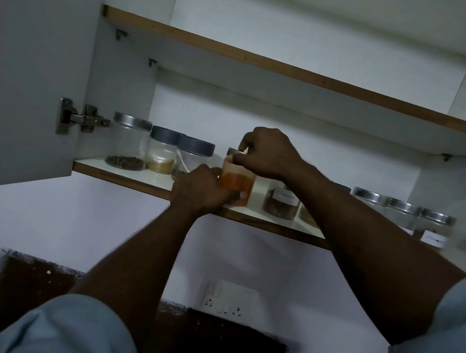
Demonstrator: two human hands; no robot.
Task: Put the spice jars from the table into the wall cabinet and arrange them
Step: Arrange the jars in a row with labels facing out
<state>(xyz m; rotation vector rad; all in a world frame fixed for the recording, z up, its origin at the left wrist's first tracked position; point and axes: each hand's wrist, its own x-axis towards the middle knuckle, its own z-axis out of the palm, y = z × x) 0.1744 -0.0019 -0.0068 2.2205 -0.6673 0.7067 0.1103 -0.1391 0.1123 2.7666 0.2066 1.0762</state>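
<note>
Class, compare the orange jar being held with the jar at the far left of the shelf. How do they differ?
The orange jar holds plenty of orange powder; the far-left jar holds a thin layer of dark bits. The left hand and right hand grip the orange jar; the far-left jar stands untouched. Both have silvery lids.

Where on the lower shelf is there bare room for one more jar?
Bare shelf shows as a front strip before the three left jars and a narrow gap between the orange jar and the labelled jar. The right end is crowded with silver-lidded jars.
</note>
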